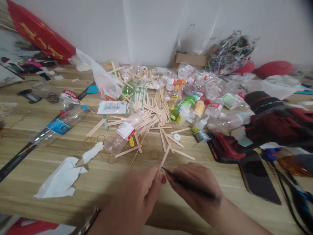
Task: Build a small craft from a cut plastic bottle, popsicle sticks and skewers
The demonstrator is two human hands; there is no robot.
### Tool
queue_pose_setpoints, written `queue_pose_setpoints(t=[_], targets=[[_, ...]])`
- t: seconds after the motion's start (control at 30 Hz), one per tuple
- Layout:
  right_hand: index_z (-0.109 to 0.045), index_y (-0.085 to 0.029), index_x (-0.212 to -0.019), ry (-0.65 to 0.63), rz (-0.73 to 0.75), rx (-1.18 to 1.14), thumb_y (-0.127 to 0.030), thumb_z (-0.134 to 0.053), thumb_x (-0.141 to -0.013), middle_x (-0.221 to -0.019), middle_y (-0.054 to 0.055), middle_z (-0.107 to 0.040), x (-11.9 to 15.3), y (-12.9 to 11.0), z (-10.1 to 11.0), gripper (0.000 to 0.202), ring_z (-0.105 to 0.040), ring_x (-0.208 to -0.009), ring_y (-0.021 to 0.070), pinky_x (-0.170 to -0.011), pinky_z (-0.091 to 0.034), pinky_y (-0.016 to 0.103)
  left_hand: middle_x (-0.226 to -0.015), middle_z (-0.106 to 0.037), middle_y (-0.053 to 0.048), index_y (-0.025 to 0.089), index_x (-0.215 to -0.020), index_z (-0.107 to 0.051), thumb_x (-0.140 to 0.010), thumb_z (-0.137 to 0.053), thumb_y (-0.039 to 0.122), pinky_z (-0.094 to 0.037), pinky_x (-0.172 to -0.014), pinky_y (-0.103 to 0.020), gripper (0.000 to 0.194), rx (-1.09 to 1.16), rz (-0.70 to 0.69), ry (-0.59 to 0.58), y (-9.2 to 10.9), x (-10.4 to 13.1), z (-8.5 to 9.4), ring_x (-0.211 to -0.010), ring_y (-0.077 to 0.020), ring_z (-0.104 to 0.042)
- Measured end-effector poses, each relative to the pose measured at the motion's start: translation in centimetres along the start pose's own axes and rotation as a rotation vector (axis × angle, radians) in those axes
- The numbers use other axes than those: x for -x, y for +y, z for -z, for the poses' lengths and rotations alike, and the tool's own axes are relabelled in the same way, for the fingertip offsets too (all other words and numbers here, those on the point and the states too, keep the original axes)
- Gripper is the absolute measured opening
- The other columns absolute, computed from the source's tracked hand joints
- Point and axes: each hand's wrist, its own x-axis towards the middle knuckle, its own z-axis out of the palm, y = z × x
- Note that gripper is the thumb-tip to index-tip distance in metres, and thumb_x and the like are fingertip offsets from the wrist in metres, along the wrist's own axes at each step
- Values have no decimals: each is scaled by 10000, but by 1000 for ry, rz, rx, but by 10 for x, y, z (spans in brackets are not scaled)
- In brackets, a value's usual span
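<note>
Near the front of the wooden table, my left hand (pixel 144 189) is closed on a popsicle stick (pixel 165 155) that points up and away from me. My right hand (pixel 195 186) grips a dark, slim pen-like tool (pixel 193 186), blurred along its length. Its thin tip touches or nearly touches the stick just above my left thumb; I cannot tell which. Past my hands lies a loose heap of popsicle sticks (pixel 153 119). An empty plastic bottle (pixel 124 132) with a red and white label rests on its side at the heap's left.
Crumpled tissue (pixel 62 178) and rubber bands (pixel 112 159) lie to the left, with a blue-labelled bottle (pixel 60 125) beyond. A red and black power drill (pixel 264 124) and a phone (pixel 260 176) stand close on the right. Many plastic bottles (pixel 186 104) are piled at the back.
</note>
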Motion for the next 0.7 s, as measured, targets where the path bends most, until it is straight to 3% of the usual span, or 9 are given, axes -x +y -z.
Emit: queue_pose_setpoints(t=[0.1, 0.13, 0.2, 0.33, 0.43, 0.57, 0.7], targets=[[-647, -174, -682, -92, -559, -645, -647, -460, -914, -452, 11, -582, 0, 2, -3, 560, -480, -367, 117, -366, -361, 220, -461, -369, 86, 205, -802, -544, -975, -327, 508, -259, -441, -221, 410, 441, 169, -47, 4, -6, 7, -420, -102, -326], [-662, -166, -711, -62, -675, -752, -695, -488, -869, -434, 9, -571, 1, 3, -4, 579, -458, -349, 115, -350, -344, 217, -441, -340, 97, 200, -805, -543, -962, -341, 538, -242, -435, -217, 423, 547, 207, -23, 4, -7, 8, -408, -95, -289], [-677, -161, -684, 61, -745, -735, -679, -546, -839, -452, 27, -591, 3, 3, -4, 557, -476, -368, 116, -368, -356, 218, -424, -331, 105, 190, -795, -547, -941, -385, 556, -225, -438, -214, 426, 667, 243, 10, 2, -10, 8, -405, -86, -255], [-662, -184, -596, 138, -473, -400, -408, -558, -908, -602, 52, -672, 6, -7, -2, 398, -611, -527, 148, -475, -451, 224, -424, -342, 104, 175, -836, -592, -937, -403, 552, -209, -436, -219, 434, 701, 260, -57, 0, -9, 2, -401, -82, -242], [-637, -196, -659, 137, -287, -257, -298, -531, -923, -574, 11, -631, 5, -17, -4, 302, -587, -504, 140, -469, -441, 229, -468, -329, 95, 185, -820, -591, -943, -385, 548, -220, -443, -226, 435, 621, 278, -12, 0, -7, -1, -431, -94, -275], [-590, -196, -688, 95, -171, -83, -237, -521, -945, -579, -10, -596, 6, -20, -10, 270, -556, -492, 118, -479, -418, 227, -566, -391, 53, 211, -665, -478, -969, -341, 486, -310, -509, -241, 432, 430, 210, 113, -1, -4, -6, -542, -121, -403], [-535, -201, -698, 134, -102, -24, -201, -528, -944, -586, -29, -573, 6, -21, -15, 246, -546, -502, 96, -504, -415, 203, -584, -446, 38, 227, -643, -418, -996, -281, 434, -368, -550, -252, 432, 302, 174, 159, -1, 1, -10, -575, -136, -462]])
